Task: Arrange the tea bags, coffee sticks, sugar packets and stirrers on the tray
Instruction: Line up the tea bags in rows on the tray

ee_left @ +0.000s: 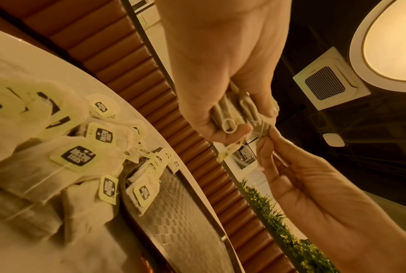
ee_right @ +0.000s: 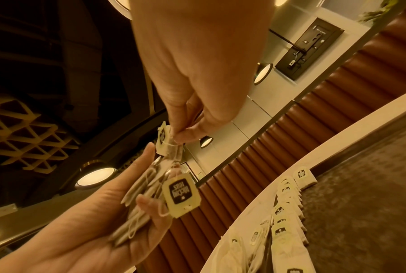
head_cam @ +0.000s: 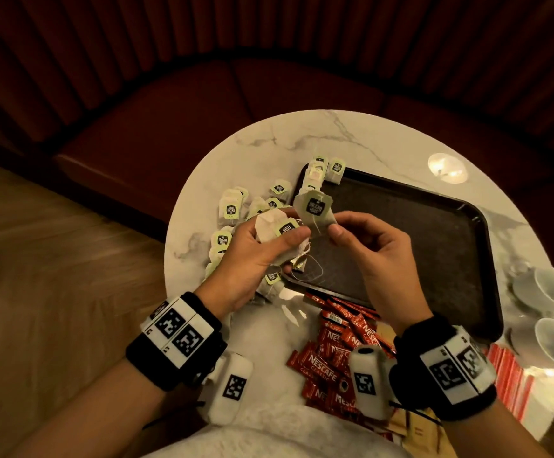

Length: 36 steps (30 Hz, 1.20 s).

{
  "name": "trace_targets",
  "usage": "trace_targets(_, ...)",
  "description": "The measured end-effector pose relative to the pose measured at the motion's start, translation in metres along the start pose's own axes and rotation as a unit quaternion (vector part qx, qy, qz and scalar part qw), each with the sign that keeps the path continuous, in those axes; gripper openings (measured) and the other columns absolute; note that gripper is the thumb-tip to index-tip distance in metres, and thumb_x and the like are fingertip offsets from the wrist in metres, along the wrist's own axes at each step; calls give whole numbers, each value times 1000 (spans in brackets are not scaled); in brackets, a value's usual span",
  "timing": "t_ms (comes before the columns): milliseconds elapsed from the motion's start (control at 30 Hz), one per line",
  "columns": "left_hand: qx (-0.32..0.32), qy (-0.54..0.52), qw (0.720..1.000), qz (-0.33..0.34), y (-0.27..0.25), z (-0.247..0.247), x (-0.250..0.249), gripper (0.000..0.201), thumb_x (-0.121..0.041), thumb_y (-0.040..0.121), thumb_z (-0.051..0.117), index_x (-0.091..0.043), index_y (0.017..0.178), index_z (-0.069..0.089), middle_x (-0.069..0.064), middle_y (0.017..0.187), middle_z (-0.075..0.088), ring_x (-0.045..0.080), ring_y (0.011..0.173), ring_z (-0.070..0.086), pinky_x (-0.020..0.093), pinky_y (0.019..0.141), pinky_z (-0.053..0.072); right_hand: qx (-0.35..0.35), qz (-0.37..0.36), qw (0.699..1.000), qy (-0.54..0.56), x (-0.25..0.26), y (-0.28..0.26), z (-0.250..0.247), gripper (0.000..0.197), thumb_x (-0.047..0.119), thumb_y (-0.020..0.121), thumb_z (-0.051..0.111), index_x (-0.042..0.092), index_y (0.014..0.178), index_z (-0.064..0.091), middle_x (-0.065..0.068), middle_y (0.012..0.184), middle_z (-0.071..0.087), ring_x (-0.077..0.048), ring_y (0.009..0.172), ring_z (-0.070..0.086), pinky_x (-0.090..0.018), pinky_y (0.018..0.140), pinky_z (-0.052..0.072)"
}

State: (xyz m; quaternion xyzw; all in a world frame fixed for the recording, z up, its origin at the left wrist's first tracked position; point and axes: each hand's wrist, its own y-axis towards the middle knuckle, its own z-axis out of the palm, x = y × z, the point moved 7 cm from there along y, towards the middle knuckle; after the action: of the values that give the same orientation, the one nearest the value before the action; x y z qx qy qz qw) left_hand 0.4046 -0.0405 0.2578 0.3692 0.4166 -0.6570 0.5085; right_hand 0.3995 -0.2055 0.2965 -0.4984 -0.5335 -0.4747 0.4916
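Tea bags [head_cam: 278, 239] — a small bundle is clamped in the left hand [head_cam: 252, 259] above the tray's near-left corner; the right hand [head_cam: 373, 249] pinches one tea bag [head_cam: 315, 209] drawn from it. A row of bags [head_cam: 318, 175] lies along the tray [head_cam: 434, 233] left edge. Risk: strings appear tangled — pulling could drag extra bags out or tear a tag. Loose bags [head_cam: 232, 209] crowd the tabletop [head_cam: 302, 137] left of the tray; coffee sticks [head_cam: 331, 358] lie near its front edge, two cups [head_cam: 546, 305] at its right
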Motion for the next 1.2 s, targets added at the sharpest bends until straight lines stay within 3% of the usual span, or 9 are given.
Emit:
trace_targets(200, -22, 29, 999, 6, 5, -3, -2, 34, -18, 86, 66, -3, 117, 64, 9, 97, 70, 12, 76, 65, 22, 52, 47, 14, 19, 999, 24, -7, -2, 4, 18, 18, 89, 64, 14, 106, 70, -2, 100, 74, -14, 92, 71, -22, 82, 55)
trace_targets(333, -22, 27, 999, 10, 5, -2, -2, 41, -25, 82, 68, -3, 117, 64, 10, 100, 70, 13, 77, 63, 23, 52, 46, 12, 31, 999, 20, -9, 0, 3, 15, 19, 90, 63, 15, 102, 71, -3, 98, 74, -15, 90, 70, -24, 80, 55)
trace_targets(567, -47, 3, 999, -20, 7, -10, 8, 22, -14, 87, 66, -6, 107, 67, 2, 85, 70, 11, 69, 65, 22, 48, 48, -27, 60, 998, 20, -26, 17, -10, 12, 15, 92, 64, 15, 100, 73, 2, 88, 75, -7, 80, 65, -19, 74, 52)
trace_targets(667, -57, 2, 998, -38, 7, -18, 16, 23, -13, 88, 65, -3, 108, 66, 0, 84, 70, 11, 70, 65, 23, 49, 49, -63, 118, 989, 54, -53, 39, -25, 11, 14, 91, 65, 16, 99, 72, 1, 91, 75, -10, 84, 65, -22, 79, 54)
trace_targets(767, -69, 15, 996, -46, 7, -26, 22, 16, -13, 88, 66, -7, 102, 68, -3, 78, 69, 9, 66, 63, 23, 48, 48, -108, 152, 980, 66, -78, 73, -47, 9, 7, 92, 64, 12, 97, 69, -2, 90, 72, -11, 81, 67, -20, 73, 55)
trace_targets(900, -69, 56, 995, -50, 7, -30, 26, 15, -14, 88, 66, -7, 101, 69, -6, 76, 70, 9, 67, 62, 23, 48, 49, -142, 164, 976, -8, -109, 132, -73, 8, 6, 91, 66, 6, 99, 66, -9, 97, 69, -13, 79, 67, -16, 64, 53)
trace_targets(1000, -75, 53, 994, -59, 9, -34, 28, 15, -15, 86, 67, -8, 100, 70, -4, 77, 69, 11, 68, 62, 25, 49, 50, -145, 183, 967, -98, -136, 172, -82, 23, 13, 89, 70, 0, 108, 68, -11, 99, 69, -12, 76, 66, -16, 58, 51)
trace_targets(1067, -79, 64, 993, -59, 9, -38, 30, 16, -17, 84, 69, -9, 98, 70, -1, 79, 68, 13, 69, 62, 27, 50, 51, -139, 198, 961, -136, -152, 192, -84, 24, 14, 88, 72, 0, 107, 70, -11, 96, 70, -12, 73, 65, -20, 60, 52)
trace_targets(1200, -85, 106, 989, -62, 7, -48, 35, 26, -27, 75, 73, -12, 96, 72, 2, 82, 69, 11, 69, 64, 27, 53, 53, -133, 231, 948, -172, -178, 217, -84, 14, 18, 83, 77, 8, 93, 74, -8, 85, 72, -15, 69, 66, -36, 81, 59)
